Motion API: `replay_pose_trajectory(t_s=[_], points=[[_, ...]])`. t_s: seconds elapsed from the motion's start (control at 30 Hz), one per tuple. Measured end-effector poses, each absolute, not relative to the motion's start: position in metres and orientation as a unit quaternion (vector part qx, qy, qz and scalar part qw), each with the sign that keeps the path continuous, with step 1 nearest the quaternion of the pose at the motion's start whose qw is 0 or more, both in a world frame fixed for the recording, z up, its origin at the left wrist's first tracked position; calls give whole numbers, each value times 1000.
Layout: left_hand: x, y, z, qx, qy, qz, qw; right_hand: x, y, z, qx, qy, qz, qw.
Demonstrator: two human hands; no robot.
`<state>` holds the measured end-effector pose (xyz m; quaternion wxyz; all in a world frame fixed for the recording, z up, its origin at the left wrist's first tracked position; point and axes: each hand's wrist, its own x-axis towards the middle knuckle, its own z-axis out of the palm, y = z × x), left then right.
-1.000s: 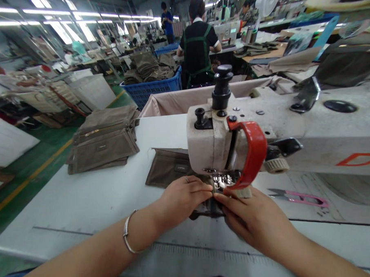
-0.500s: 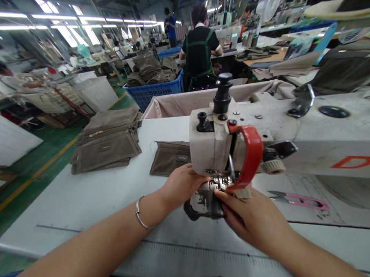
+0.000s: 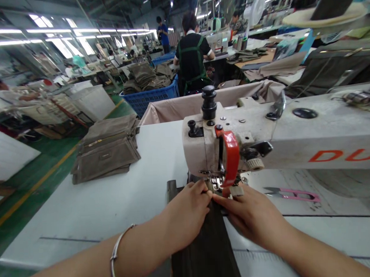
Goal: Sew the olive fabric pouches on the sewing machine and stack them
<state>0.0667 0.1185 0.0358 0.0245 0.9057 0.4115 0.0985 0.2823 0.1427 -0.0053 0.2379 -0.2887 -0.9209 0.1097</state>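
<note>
A dark grey-brown fabric piece runs from under the sewing machine's needle area down over the table's front edge. My left hand, with a bracelet on its wrist, lies across the fabric, fingers bent and pinching it just before the presser foot. Close beside, my right hand has its thumb against the fabric edge, near the left fingertips. Its other fingers are partly hidden behind the machine's red guard and under the fabric side. The needle itself is hard to make out.
Stacked brown fabric pouches lie on the white table at left. Pink-handled thread snips rest right of the machine. Behind stand a pink cloth-lined bin and a blue crate of fabric. A co-worker sits beyond.
The fabric piece has turned and come toward me, now hanging over the front edge; its labelled part no longer shows behind the machine. My left hand has shifted toward me, across the fabric.
</note>
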Motion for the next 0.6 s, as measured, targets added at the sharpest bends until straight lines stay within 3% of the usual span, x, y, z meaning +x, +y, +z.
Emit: replay_pose_trajectory(t_s=[0.27,0.43,0.5,0.6], points=[[61,104,27,843,505,132,132,282,143,-9,-288,-925,105,223],[34,64,16,663,717,212,-16,281,140,-9,-306,-918,126,221],[23,53,8,621,746,239,35,276,131,-8,-331,-896,174,239],[13,51,4,546,731,323,251,263,111,-6,-383,-767,392,334]])
